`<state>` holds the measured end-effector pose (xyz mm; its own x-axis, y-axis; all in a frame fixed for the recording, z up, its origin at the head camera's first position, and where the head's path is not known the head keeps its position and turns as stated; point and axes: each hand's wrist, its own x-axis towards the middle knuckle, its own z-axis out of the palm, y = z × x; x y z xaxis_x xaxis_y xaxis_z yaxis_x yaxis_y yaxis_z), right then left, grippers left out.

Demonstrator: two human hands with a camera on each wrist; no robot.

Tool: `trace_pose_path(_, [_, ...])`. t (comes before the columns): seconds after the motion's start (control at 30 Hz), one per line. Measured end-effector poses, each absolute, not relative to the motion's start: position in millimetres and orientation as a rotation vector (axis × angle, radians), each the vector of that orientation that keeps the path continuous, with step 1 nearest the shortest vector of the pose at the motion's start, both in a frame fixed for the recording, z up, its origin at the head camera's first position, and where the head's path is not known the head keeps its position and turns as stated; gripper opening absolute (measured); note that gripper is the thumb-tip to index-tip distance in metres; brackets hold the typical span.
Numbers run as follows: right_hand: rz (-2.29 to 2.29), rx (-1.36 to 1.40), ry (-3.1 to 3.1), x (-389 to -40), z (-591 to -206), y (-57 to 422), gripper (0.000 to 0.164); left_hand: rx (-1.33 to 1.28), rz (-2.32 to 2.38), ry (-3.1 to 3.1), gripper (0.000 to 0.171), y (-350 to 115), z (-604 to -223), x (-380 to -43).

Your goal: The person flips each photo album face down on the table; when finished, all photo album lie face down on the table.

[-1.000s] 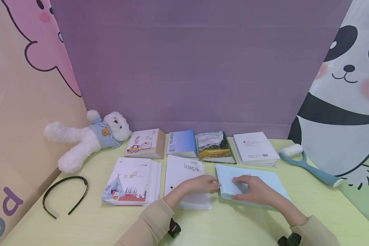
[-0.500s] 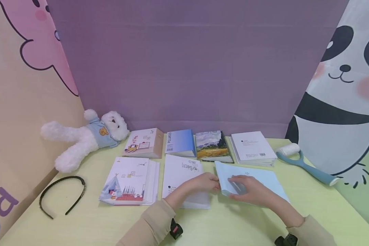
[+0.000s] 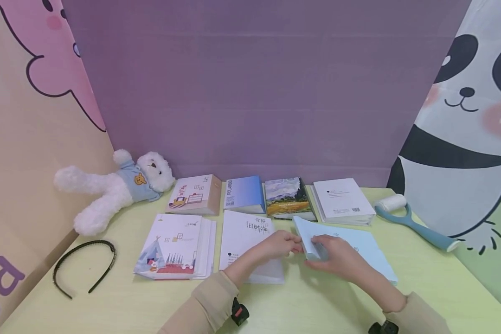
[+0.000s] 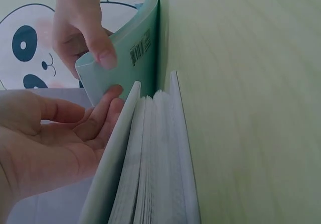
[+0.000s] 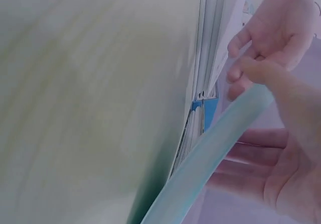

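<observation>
A light-blue book (image 3: 369, 248) lies at the front right, its left end raised off the table. My right hand (image 3: 340, 257) grips that end, thumb toward the near edge and fingers over the cover; in the left wrist view the thumb presses near a barcode on the book's underside (image 4: 135, 66). My left hand (image 3: 277, 246) is at the book's left edge. Its fingers are loosely bent, and the fingertips (image 4: 115, 92) appear to touch the underside, with the thumb apart from it. Beneath the left forearm lies a white book (image 3: 243, 232) with dark lettering.
Left of it is a white book with a tent picture (image 3: 171, 246). Behind stand a pink-cased book (image 3: 194, 195), a blue book (image 3: 245, 195), a landscape-cover book (image 3: 290, 197) and a white one (image 3: 344, 199). A lint roller (image 3: 421, 227), headband (image 3: 85, 243) and plush bear (image 3: 117, 185) lie around.
The light-blue book's left end has risen and tilted up in my right hand. My left fingers have shifted slightly along its edge. The head view has drifted a little.
</observation>
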<state>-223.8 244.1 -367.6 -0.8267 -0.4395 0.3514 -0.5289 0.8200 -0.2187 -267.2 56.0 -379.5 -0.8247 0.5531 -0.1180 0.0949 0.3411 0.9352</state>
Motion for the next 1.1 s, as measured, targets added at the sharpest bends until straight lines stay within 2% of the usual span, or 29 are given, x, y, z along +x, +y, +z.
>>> trace_pose_path(0.23, [0.694, 0.677, -2.686, -228, -364, 250, 0.038, 0.614, 1.542, 2.12, 0.039, 58, -379, -270])
trace_pose_path(0.5, [0.853, 0.586, -2.616, -232, -361, 254, 0.045, 0.685, 1.527, 2.051, 0.05, 64, -385, -269])
trace_pose_path(0.83, [0.944, 0.356, -2.538, -227, -342, 253, 0.033, 0.757, 1.485, 2.033, 0.052, 65, -383, -267])
trace_pose_path(1.1, [1.139, 0.282, -2.418, -222, -325, 251, 0.038, 0.832, 1.455, 2.061, 0.055, 70, -380, -262])
